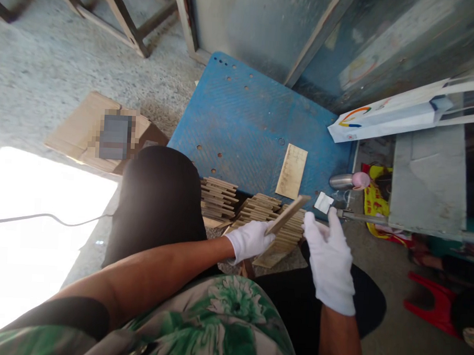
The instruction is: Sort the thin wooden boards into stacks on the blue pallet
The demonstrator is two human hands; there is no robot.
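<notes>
Head view: my left forearm reaches across my lap, and the white-gloved left hand [253, 241] is closed around the lower end of a thin wooden strip [287, 215], which slants up and away to the right. My right hand [332, 268], gloved too, points forward beside it, thumb and forefinger spread wide with nothing I can see between them; whether the forefinger touches the metal bar [364, 217] I can't quite tell. A gap separates my right thumb from the strip's far tip. That tip is near the close edge of the blue platform [239, 115], with the stacked strips [219, 197] along that edge. Beyond, one flat board [291, 171] lies on the blue, which stretches widely leftward; a flask [342, 181] stands to the right.
</notes>
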